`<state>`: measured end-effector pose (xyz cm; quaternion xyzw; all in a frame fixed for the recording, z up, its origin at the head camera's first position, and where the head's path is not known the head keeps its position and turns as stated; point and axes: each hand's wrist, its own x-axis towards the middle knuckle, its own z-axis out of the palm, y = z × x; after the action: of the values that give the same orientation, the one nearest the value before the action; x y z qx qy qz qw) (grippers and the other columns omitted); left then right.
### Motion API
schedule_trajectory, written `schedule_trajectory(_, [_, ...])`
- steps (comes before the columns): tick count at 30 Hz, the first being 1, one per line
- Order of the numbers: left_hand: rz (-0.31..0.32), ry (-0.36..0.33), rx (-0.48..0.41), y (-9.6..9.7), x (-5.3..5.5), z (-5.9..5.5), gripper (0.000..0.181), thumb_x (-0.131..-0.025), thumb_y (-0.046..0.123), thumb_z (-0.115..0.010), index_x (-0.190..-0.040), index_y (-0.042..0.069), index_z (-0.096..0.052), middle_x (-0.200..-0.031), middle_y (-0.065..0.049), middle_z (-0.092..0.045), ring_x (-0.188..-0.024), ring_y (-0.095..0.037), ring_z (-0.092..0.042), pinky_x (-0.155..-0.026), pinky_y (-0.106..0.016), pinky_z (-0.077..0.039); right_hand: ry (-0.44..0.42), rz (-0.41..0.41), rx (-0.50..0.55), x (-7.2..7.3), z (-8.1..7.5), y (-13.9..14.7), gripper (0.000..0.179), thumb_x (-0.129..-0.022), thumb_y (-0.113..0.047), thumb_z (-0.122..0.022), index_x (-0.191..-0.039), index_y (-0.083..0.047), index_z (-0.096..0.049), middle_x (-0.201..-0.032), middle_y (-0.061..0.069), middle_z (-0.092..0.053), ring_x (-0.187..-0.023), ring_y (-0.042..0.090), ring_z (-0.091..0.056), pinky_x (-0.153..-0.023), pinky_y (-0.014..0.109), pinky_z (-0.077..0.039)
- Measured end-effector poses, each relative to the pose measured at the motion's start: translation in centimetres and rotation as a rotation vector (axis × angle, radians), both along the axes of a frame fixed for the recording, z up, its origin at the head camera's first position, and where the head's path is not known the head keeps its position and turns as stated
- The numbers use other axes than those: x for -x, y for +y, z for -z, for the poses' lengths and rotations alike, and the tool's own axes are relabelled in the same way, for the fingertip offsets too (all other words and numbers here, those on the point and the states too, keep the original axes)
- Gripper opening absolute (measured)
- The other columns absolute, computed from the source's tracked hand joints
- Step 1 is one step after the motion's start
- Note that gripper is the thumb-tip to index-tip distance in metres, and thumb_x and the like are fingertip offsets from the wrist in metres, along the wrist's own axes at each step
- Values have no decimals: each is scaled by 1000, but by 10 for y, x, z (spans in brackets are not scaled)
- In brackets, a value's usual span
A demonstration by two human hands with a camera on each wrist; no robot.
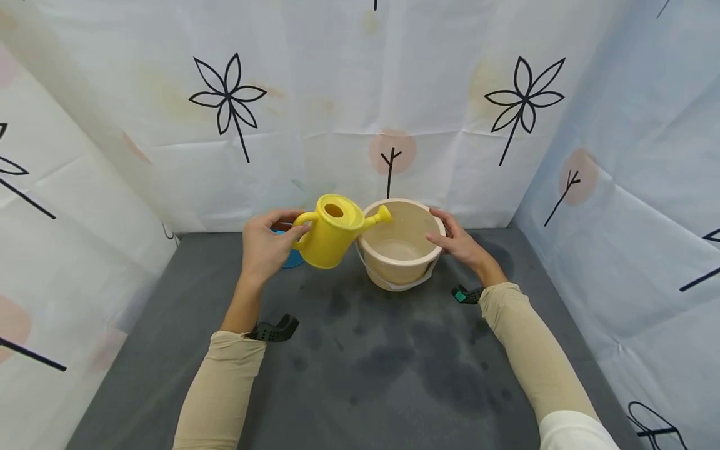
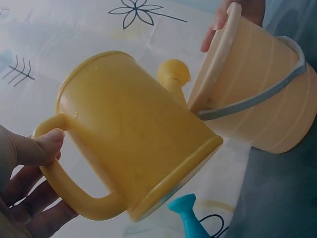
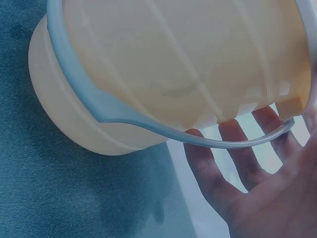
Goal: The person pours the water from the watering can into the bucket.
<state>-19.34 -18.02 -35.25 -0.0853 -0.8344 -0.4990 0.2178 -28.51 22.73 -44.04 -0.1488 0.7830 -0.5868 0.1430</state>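
Observation:
My left hand grips the handle of a yellow watering can, the thumb lying over the handle in the left wrist view. The can leans a little to the right, and its spout head overlaps the mouth of a cream bucket. No water shows at the spout. On the bucket's far side, my right hand holds the rim, thumb at the inner edge and fingers along the outer wall. The bucket stands on the grey table, its grey carrying handle hanging down and passing across my right fingers.
Behind the watering can sits a blue object, mostly hidden; the left wrist view shows its flared blue spout. Dark wet patches mark the grey table. Printed white cloth encloses the back and sides.

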Motion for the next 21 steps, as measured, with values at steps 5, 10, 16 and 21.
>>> schedule_trajectory(5, [-59, -2, -70, -8, -7, 10, 25, -89, 22, -81, -112, 12, -79, -106, -12, -76, -83, -8, -61, -64, -12, -53, 2, -3, 5, 1, 3, -1, 76, -105, -20, -57, -165, -25, -10, -172, 12, -12, -141, 47, -43, -77, 22, -59])
schedule_trajectory(10, [-104, 28, -151, -19, -13, 20, 26, -89, 16, -81, -113, 7, -78, -106, -16, -75, -80, -5, -59, -59, -11, -50, 3, 5, -3, 0, 5, -2, 75, -105, -22, -57, -165, -27, -12, -172, 11, -14, -141, 43, -43, -77, 22, -59])
schedule_trajectory(16, [-163, 58, -162, -36, -19, 30, 28, -90, 12, -79, -117, 5, -75, -110, -14, -73, -81, -4, -57, -56, -9, -45, -4, 6, 5, -2, 4, -2, 74, -106, -21, -56, -165, -27, -12, -171, 11, -15, -140, 43, -44, -77, 22, -59])
schedule_trajectory(21, [-232, 72, -178, -50, -22, 33, 28, -91, 13, -78, -118, 5, -75, -104, -2, -70, -82, -4, -56, -61, -8, -49, -3, 18, 6, -2, 2, 0, 74, -106, -22, -56, -165, -27, -12, -171, 13, -16, -140, 45, -44, -76, 22, -58])
